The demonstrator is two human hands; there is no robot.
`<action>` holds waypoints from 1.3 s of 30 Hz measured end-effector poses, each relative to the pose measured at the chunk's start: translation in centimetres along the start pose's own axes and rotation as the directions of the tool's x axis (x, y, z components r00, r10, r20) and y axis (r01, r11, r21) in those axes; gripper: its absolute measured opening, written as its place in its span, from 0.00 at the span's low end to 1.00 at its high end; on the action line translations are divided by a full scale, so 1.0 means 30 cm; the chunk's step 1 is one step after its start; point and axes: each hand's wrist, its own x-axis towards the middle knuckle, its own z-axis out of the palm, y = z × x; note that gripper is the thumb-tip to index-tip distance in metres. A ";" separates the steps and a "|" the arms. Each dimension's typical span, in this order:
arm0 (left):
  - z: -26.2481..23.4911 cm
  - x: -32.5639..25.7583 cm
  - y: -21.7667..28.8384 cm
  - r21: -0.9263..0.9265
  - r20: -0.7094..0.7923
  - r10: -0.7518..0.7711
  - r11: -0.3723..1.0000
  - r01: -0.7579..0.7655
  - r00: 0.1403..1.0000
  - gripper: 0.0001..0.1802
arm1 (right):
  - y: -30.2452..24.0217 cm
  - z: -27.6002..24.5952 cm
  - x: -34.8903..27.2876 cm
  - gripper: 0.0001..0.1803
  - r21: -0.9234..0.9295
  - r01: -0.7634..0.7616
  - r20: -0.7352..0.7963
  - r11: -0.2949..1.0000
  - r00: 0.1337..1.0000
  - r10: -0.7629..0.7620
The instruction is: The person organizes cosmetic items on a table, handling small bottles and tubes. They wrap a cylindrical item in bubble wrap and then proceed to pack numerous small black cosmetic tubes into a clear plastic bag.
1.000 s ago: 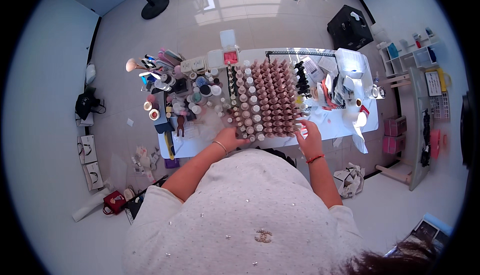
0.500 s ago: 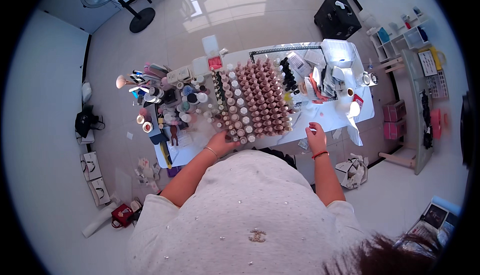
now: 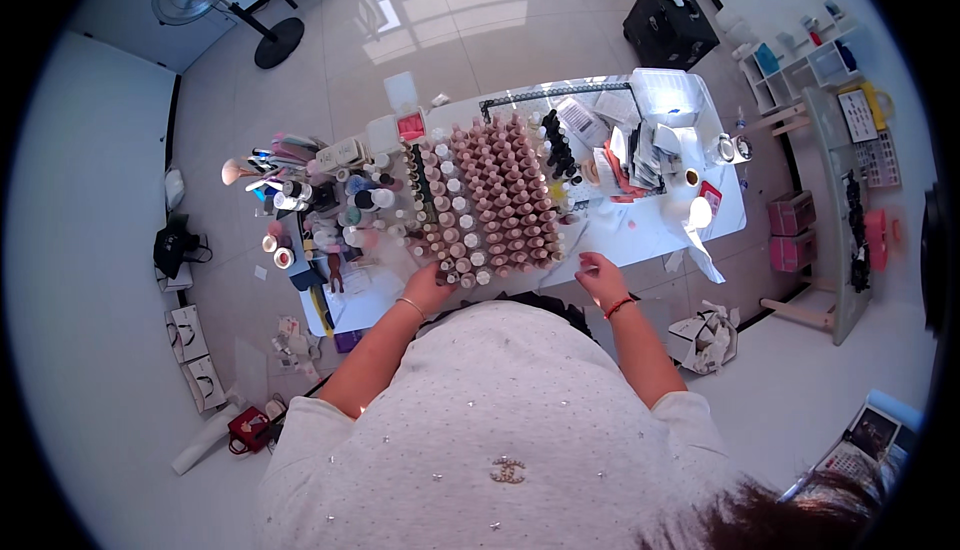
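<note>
A dense block of nail polish bottles [image 3: 510, 195] with pinkish caps stands upright in rows on the white table. Along its left side run rows of bottles with white and pale caps [image 3: 455, 220]. My left hand [image 3: 426, 290] lies against the near left corner of these rows, its fingers stretched along the outermost bottles and their tips partly hidden. Off the block's near right corner, my right hand [image 3: 603, 282] is over the table's front edge. Its fingers are loosely bent and apart, with nothing seen between them.
Mixed jars and bottles [image 3: 370, 200] crowd the table's left, beside makeup brushes [image 3: 235, 172]. Black-capped bottles [image 3: 560, 150], packets [image 3: 640, 155], a clear bin [image 3: 668, 95] and a paper roll [image 3: 697, 215] occupy the right. Beyond stand a fan [image 3: 275, 43] and a black case [image 3: 672, 25].
My right hand has moved left, toward the bottle block, its fingers now bent inward. My left hand stays at the block's near left corner. The whole view has shifted slightly.
</note>
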 end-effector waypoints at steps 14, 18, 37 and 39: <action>-0.021 -0.083 -0.049 -0.080 -0.032 -0.115 0.990 0.112 0.993 0.40 | -0.056 -0.486 0.000 0.24 -0.700 -0.115 -0.594 0.705 0.642 -0.485; -0.021 -0.078 -0.067 -0.160 0.000 -0.095 0.983 0.094 0.995 0.39 | 0.069 -0.542 0.041 0.30 -0.558 -0.246 -0.670 0.793 0.697 -0.255; -0.053 -0.052 -0.102 0.027 0.099 -0.015 1.000 0.013 0.995 0.37 | 0.028 -0.562 0.071 0.43 -0.443 -0.355 -0.520 0.823 0.849 0.087; -0.051 -0.046 -0.113 0.158 0.138 -0.087 0.985 0.065 0.987 0.31 | 0.015 -0.573 0.078 0.44 -0.441 -0.368 -0.509 0.819 0.854 0.109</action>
